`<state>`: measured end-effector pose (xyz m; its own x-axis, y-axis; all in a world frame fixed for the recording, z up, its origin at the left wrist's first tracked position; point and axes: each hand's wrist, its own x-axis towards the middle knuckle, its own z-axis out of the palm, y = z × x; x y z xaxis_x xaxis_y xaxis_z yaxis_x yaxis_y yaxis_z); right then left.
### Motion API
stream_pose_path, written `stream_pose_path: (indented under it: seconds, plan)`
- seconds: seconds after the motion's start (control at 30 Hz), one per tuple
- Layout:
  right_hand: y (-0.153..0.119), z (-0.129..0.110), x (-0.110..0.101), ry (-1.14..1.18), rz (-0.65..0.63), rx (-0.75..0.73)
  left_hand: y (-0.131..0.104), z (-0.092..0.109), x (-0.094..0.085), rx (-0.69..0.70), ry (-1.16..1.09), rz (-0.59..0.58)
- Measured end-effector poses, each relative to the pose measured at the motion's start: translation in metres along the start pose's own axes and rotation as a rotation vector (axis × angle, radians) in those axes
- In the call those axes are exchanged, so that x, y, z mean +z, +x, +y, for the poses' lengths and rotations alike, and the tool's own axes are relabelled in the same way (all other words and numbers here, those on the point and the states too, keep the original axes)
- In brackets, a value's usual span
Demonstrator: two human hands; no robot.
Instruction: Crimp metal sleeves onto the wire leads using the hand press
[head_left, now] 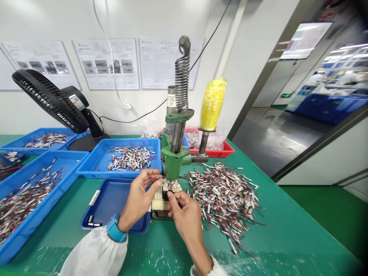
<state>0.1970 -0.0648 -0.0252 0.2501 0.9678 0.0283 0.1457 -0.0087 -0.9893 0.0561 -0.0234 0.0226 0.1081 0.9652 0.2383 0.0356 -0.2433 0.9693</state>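
A green hand press (173,168) with a coil spring (182,82) on top stands in front of me. My left hand (140,195), with a blue watch (115,229) on its wrist, is at the left of the press's tool area, thumb and fingers pinched together on something too small to make out. Close to the pale fixture (161,205) under the ram, my right hand (186,212) is also pinched, and what its fingertips hold is hidden. A large pile of small silvery parts with red and black wires (227,195) lies to the right of the press.
Blue trays (94,168) of wired parts stand at the left. A dark blue tray (115,199) with a few metal cylinders (93,222) lies beside my left hand. A black fan (54,99), a red tray (227,150) and the press's yellow-wrapped handle (212,105) are farther back.
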Motion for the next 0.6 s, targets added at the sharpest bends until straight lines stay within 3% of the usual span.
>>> stream_pose_path:
  seconds: [0.37, 0.5, 0.6]
  plan:
    - [0.001, 0.006, 0.000, -0.030, 0.011, -0.021, 0.014, 0.011, 0.011, 0.148, 0.269, -0.216]
    - [0.002, 0.002, 0.000, -0.005, 0.006, -0.017, 0.009, 0.015, 0.011, 0.187, 0.423, -0.205]
    - [0.000, -0.002, -0.013, -0.049, -0.123, 0.002, 0.002, 0.011, 0.010, 0.174, 0.407, -0.184]
